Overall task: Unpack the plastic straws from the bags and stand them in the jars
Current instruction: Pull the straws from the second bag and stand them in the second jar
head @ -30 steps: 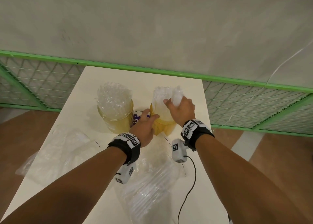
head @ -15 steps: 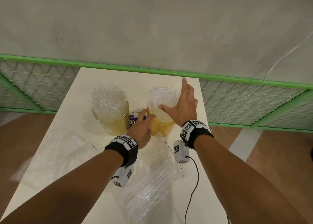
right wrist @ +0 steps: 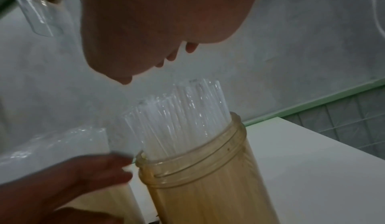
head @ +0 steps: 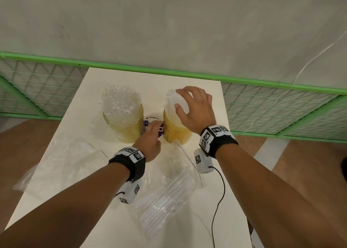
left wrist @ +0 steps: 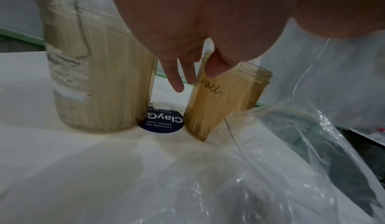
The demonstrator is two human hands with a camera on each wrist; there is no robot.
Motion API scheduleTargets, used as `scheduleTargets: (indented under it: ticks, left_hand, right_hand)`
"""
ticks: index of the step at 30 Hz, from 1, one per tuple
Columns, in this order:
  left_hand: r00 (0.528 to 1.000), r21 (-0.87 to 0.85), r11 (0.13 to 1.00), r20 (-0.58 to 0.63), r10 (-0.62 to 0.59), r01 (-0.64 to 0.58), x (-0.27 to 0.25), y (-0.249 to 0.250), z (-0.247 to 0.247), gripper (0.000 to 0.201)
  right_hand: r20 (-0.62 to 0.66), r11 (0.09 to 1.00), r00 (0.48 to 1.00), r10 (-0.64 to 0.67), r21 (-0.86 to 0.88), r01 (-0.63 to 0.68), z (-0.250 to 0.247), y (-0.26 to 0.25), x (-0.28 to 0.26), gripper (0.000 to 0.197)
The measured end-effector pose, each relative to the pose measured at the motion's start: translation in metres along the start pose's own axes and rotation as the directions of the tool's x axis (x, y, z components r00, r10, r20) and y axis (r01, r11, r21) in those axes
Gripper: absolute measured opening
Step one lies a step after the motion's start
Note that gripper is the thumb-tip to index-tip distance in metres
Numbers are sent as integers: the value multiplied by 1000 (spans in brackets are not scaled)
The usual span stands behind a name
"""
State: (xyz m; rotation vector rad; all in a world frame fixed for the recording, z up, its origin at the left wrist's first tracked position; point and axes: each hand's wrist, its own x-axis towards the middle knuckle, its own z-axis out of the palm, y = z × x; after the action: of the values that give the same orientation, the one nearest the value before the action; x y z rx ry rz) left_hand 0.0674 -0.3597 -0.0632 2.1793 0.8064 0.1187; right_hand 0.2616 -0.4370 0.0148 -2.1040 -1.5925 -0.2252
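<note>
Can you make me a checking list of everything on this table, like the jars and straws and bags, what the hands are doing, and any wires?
Surface: white table, partly covered by plastic.
Job's things: left jar and right jar stand upright, both packed with clear straws; a bag with straws lies near the front.
Clutter: empty-looking bag at left; dark round sticker between the jars.
Hands: left hand reaches between the jars, fingers straight; right hand hovers over the right jar's straws, fingers spread, gripping nothing.
Cables: black cable runs from the right wrist unit.
Surroundings: green mesh fence, grey wall.
</note>
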Motion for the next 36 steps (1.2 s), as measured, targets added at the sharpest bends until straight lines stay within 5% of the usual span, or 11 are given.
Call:
scheduleTargets:
  ticks: [3,8,11,15,19,24,27,32,36]
  left_hand:
    - [995,119,989,42,-89,84,-14,-3,4,57]
    - [958,332,936,213,-195,117,-38,4,12,88]
    - [934,391,913,271,-231,112,-49,-1,20,100]
    - [871,549,834,386,-304,48,-61,-16,42,125]
    - [859,458,887,474,-194,-53,-61,-14,60,117]
    - [918,449,866,395,29,-220,-48,7,78,103]
    - [967,514,842,251,33,-162,-43,15,83,89]
    - [996,532,842,47,71,-85,-47,9,78,63]
    - [975,416,901,222,30,-123,-58,-9,72,83]
  right_hand:
    - [135,977,991,8,209,-36,-1,-8,-15,20]
    - [321,952,933,164,197,-235,20,-2,-66,29]
    - [567,921,781,263,93,-378,34,15,-95,21]
    - [805,957,558,203,-42,-287,45,28,-135,30]
    - [896,964,385,221,-139,-228,49,29,-159,51]
    - [878,911,374,298,-144,-387,58,40,-193,64]
    - [877,914,370,306,-162,-371,72,38,-204,77]
    - [878,933,359,316,-220,-283,98,35,-224,56]
    - [863,926,365,350,-258,-276,109,34,-227,63]
